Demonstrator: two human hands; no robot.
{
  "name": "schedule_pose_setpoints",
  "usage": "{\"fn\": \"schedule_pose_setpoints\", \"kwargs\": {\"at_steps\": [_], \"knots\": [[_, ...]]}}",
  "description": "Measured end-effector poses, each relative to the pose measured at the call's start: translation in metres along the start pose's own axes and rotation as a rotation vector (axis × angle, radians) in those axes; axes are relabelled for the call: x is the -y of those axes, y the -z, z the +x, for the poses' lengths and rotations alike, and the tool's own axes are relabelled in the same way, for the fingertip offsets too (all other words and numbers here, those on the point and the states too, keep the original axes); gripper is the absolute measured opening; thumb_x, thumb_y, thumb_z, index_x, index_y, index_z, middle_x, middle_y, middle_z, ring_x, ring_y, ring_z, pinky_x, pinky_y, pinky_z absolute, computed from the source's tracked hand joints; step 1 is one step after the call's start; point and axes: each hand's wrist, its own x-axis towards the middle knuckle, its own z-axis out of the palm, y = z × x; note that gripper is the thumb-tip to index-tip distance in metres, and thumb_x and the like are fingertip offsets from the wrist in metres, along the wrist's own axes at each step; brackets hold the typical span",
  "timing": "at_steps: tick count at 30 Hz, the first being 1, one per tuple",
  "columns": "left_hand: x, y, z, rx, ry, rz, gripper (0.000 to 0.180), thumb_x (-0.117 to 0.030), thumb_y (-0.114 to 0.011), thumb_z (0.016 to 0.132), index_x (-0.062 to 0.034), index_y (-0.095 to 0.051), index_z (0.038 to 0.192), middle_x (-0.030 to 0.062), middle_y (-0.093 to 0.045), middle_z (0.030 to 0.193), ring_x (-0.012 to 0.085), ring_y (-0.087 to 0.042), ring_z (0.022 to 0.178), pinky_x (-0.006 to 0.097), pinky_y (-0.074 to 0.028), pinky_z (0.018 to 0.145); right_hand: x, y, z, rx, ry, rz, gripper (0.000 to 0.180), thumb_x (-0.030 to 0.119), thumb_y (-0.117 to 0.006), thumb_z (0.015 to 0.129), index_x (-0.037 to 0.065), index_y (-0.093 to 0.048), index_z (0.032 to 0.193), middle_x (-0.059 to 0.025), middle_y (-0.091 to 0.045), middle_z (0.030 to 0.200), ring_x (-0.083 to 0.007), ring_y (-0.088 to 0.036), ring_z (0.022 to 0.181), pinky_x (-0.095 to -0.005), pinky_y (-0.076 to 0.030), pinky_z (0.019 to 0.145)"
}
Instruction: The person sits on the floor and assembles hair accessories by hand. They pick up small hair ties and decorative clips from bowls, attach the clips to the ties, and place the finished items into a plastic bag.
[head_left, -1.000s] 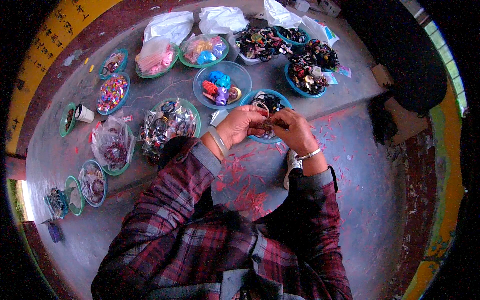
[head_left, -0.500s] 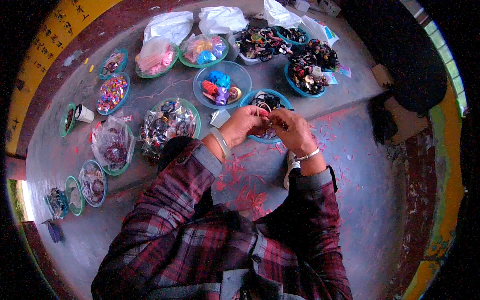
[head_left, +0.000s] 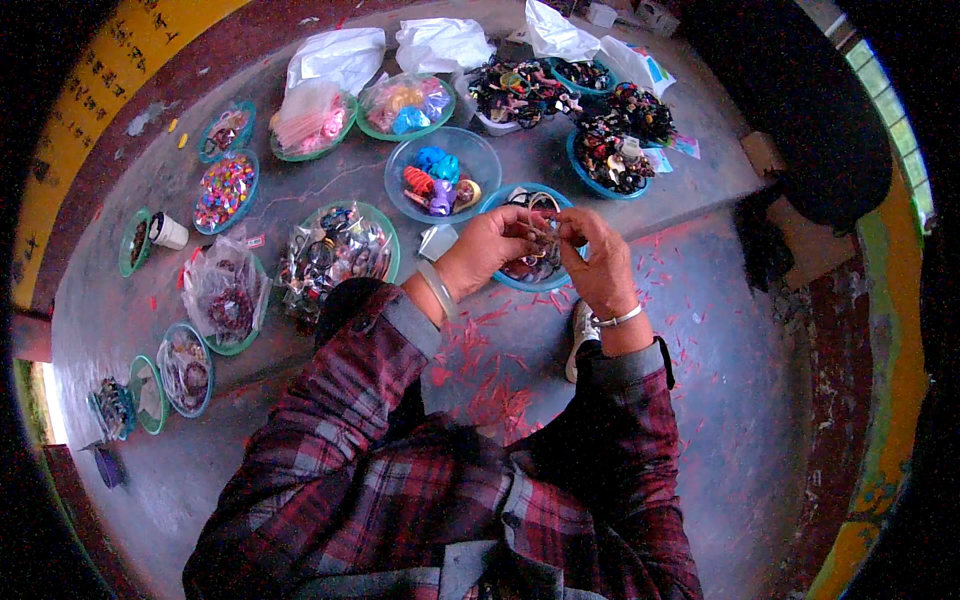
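My left hand (head_left: pixel 484 250) and my right hand (head_left: pixel 603 262) meet over the near blue bowl (head_left: pixel 535 287), fingertips pinched close together. Between them is a small item with a pale loop (head_left: pixel 541 203) sticking up, like a hair tie; the fingers hide much of it. Beneath, the bowl holds dark bands and other small pieces. A white paper piece (head_left: pixel 437 241) lies by my left wrist. Just beyond stands a clear blue bowl (head_left: pixel 400 190) with blue, red and purple items. Left of my left forearm, a green bowl (head_left: pixel 392 235) is heaped with bagged accessories.
Several bowls stand along the left, one with bright beads (head_left: pixel 222 192) and one with a plastic bag (head_left: pixel 220 285). Dark hair ties (head_left: pixel 612 150) fill bowls at the far right. White bags (head_left: pixel 337 60) lie at the back. Red scraps (head_left: pixel 495 385) litter the lower floor.
The red piece seen at my left fingertips no longer shows. My hands have turned slightly, and my right hand's fingers now point up toward the left fingertips.
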Motion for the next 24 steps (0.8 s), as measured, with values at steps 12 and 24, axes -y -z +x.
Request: {"fn": "schedule_pose_setpoints", "kwargs": {"at_steps": [12,24], "knots": [[-0.002,-0.011,-0.003,0.010,-0.170,0.329,0.028,0.000,-0.057,0.077,-0.0021,-0.054,0.104,0.0026,-0.059,0.094,0.0111,-0.056,0.087,0.025,-0.046,0.076,-0.030,-0.004,-0.003,0.123,-0.388,0.553,0.024,0.009,-0.067,0.071,0.001,-0.059,0.092,-0.0057,-0.062,0.084,-0.0127,-0.058,0.077,-0.0251,-0.046,0.069],[-0.003,-0.014,-0.010,0.110,-0.123,0.600,0.027,-0.002,-0.060,0.073,-0.0042,-0.057,0.100,0.0060,-0.061,0.090,0.0128,-0.057,0.084,0.026,-0.046,0.075,-0.028,-0.003,-0.004,0.343,-0.287,0.080,0.027,0.003,-0.067,0.068,0.001,-0.058,0.094,-0.0067,-0.061,0.086,-0.0136,-0.058,0.077,-0.0263,-0.047,0.068]]}}
